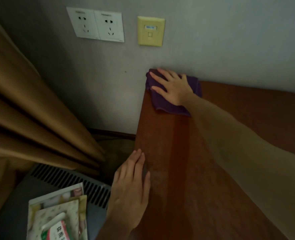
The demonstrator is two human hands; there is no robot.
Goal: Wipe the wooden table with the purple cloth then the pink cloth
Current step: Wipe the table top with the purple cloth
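- Two hands are in view, both with fingers straight and spread flat, gripping nothing.
- The right hand (172,87) presses palm-down on one purple cloth (169,104), which lies bunched at the far left corner of the table (178,170), touching the wall (100,84).
- The left hand (131,186) rests flat on the table's near left edge, its fingers pointing away, well apart from the cloth.
- One wooden table shows, reddish brown; a darker, shiny strip (181,144) runs along it from the cloth toward the near side.
- One cloth only is visible; I can see no pink one in this view.
- Two white sockets (96,25) sit side by side on the wall, far left; one yellowish wall plate (151,30) is just right of them.
- One brown curtain (30,110) hangs in folds at the left.
- One grey unit with a slotted grille (70,182) stands near left, beside the table.
- A few paper packets (56,219) lie overlapped on that unit; their exact number is hard to tell.
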